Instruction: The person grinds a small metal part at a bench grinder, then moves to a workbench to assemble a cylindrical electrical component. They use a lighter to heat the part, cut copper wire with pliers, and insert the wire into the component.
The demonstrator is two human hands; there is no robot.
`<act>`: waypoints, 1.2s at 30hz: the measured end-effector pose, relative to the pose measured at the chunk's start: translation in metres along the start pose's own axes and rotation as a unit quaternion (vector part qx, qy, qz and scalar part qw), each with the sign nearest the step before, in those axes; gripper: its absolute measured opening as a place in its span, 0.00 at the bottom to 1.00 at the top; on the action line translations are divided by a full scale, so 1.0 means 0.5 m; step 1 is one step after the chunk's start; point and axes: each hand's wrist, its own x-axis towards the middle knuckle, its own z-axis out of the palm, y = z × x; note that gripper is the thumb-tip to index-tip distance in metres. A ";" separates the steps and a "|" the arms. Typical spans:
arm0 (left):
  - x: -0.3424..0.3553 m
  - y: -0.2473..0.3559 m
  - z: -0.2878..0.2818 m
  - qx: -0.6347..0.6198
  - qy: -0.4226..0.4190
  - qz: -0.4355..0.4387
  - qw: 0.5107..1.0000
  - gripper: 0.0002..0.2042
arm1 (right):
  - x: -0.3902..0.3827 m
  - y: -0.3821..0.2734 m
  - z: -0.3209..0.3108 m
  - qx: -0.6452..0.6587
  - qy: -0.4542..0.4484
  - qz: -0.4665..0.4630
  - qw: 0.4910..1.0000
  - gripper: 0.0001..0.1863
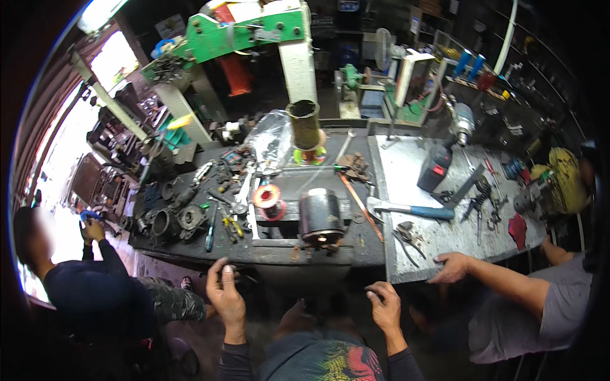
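Note:
My left hand (226, 301) is raised in front of the bench's near edge, fingers loosely bent and apart, with nothing visible in it. My right hand (386, 308) hangs to the right at a similar height, fingers slightly curled and likewise without a visible object. Between and beyond them, a dark metal cylinder with a copper-coloured lower end (319, 218) stands on the bench. Left of it sits a red-rimmed spool (269, 202). A hammer with a blue handle (413, 209) and black-handled pliers (409, 247) lie on the metal tray to the right; neither hand touches them.
Tools and metal parts crowd the dark workbench (267, 256). A co-worker's hand (451, 267) rests at the near edge of the metal tray (398, 274), which holds a cordless impact wrench (438, 164). Another person (95, 286) sits at the left. A green-topped press frame (244, 35) rises behind.

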 end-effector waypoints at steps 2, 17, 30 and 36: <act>0.007 -0.045 -0.016 -0.045 -0.001 -0.071 0.997 0.10 | 0.000 -0.004 0.001 -0.008 0.007 -0.028 1.000 0.12; 0.165 -0.237 -0.111 -0.009 -0.143 -0.171 0.975 0.09 | 0.257 -0.203 -0.060 0.010 0.217 -0.118 0.969 0.11; 0.189 -0.070 -0.014 0.047 -0.123 0.042 0.990 0.13 | 0.276 0.004 0.048 -0.226 0.053 0.148 0.961 0.13; 0.104 0.029 0.094 0.030 -0.071 0.216 0.973 0.22 | 0.260 0.043 0.059 -0.170 0.022 0.178 0.969 0.14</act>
